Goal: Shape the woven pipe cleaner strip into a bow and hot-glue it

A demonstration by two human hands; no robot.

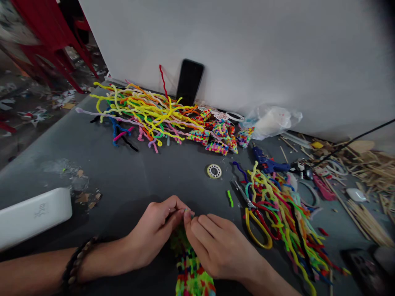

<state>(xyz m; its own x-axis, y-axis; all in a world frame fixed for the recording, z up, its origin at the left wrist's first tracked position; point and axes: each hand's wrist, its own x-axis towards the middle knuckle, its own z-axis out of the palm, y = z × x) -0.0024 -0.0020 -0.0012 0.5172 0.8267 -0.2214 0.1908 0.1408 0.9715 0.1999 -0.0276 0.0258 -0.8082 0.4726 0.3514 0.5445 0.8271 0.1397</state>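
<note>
— Inspector: Your left hand (154, 232) and right hand (220, 246) meet fingertip to fingertip, fingers pinching the top edge of the woven strip (191, 271) (multicoloured, running back under your palms).

— Operator: Nearby items?

— Inspector: Yellow-handled pliers (254, 224) just right of your fingers; loose pipe cleaners (284, 213) beyond them; a white ring (214, 171) ahead on the surface (123, 172).

One camera only, riding on the person's head, looking forward and down, close over the dark desk (129, 172). The white wall (247, 49) closes off the far edge, and floor shows at far left.
</note>
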